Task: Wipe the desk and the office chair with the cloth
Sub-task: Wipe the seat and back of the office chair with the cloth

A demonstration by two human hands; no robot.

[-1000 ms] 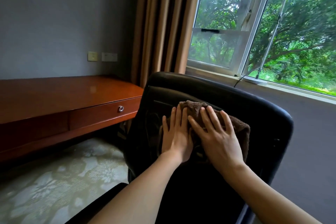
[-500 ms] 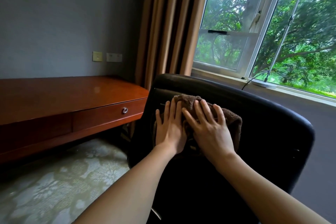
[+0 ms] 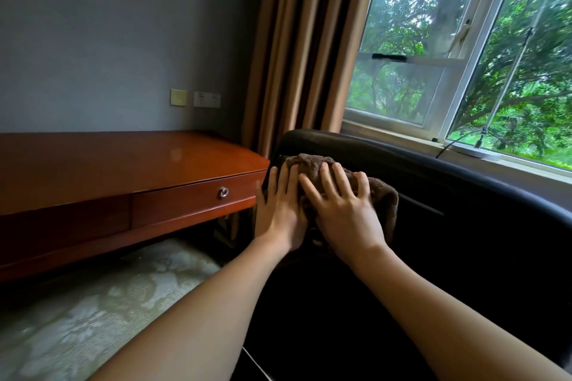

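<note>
Brown cloth (image 3: 311, 164) mid-frame on chair (image 3: 479, 226) back | left hand (image 3: 280, 213), right hand (image 3: 343, 216) flat on it, fingers straight | I'd press evenly, overlap strokes

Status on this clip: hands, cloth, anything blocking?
Left hand and right hand flat, fingers straight, pressing brown cloth against black chair back. Off to the left, desk untouched. No obstruction seen on the chair back.

Toward 3 o'clock from the right hand (image 3: 343, 216) the black chair back (image 3: 479, 250) lies bare. At 9 o'clock from the left hand (image 3: 278, 216) the surface (image 3: 93, 164) corner stands just beside the chair's edge. A curtain (image 3: 303, 40) hangs near at 12 o'clock.
</note>
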